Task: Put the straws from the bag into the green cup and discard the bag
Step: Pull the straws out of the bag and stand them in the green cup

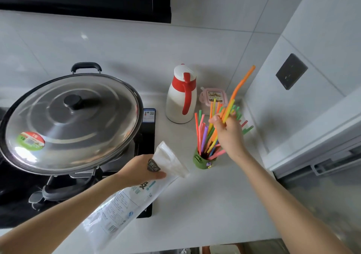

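Observation:
A small green cup stands on the white counter, holding several coloured straws that fan upward. My right hand is above the cup, fingers closed around the upper part of the straw bunch; one long orange straw sticks up past it. My left hand grips the clear printed plastic bag near its open top, left of the cup. The bag looks flat; no straws show inside it.
A wok with a steel lid sits on the black stove at left. A white and red thermos jug and a pink lidded box stand behind the cup. A white wall with a dark socket rises at right.

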Demonstrator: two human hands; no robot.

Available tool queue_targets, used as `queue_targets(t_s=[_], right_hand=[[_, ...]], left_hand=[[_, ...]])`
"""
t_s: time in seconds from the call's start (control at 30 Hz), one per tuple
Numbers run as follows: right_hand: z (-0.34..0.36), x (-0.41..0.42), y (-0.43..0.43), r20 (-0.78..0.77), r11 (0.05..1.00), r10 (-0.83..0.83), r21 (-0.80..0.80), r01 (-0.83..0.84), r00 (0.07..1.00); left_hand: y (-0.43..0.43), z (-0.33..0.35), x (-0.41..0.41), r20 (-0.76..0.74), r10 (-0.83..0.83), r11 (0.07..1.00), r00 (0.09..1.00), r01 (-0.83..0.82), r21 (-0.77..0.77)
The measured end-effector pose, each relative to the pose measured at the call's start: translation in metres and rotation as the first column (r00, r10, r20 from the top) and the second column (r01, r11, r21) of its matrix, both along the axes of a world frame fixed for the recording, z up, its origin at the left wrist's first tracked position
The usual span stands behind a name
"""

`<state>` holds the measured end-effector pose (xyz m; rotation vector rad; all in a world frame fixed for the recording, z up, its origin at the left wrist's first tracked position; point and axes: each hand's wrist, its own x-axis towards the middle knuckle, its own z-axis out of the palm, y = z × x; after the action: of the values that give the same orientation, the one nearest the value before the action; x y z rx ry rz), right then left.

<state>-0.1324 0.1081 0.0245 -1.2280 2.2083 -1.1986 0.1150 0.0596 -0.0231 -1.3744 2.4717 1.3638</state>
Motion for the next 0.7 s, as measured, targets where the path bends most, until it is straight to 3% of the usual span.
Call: queue_targets(t_s=[0.37, 0.57, 0.63, 0.7], right_hand=[[0.015, -0.024, -0.008, 0.101, 0.989, -0.071, -0.12, 0.083, 0.992], [0.053, 0.001, 0.028, -0.267, 0.932, -0.073, -0.361, -0.03, 0.961], [0.047, 0.02, 0.043, -0.076, 0.968, 0.097, -0.223, -0.111, 0.992], [0.03, 0.037, 0.048, 0.183, 0.963, 0.241, 0.073, -0.258, 0.953]], left_hand=[[-0.002, 0.004, -0.009, -0.024, 0.031, 0.999, 0.999, -0.031, 0.021], [-0.002, 0.019, -0.009, -0.124, 0.117, 0.986, 0.985, -0.1, 0.134], [-0.002, 0.028, -0.008, -0.199, 0.167, 0.966, 0.966, -0.121, 0.227], [-0.003, 0.037, -0.008, -0.255, 0.215, 0.946, 0.943, -0.136, 0.296]])
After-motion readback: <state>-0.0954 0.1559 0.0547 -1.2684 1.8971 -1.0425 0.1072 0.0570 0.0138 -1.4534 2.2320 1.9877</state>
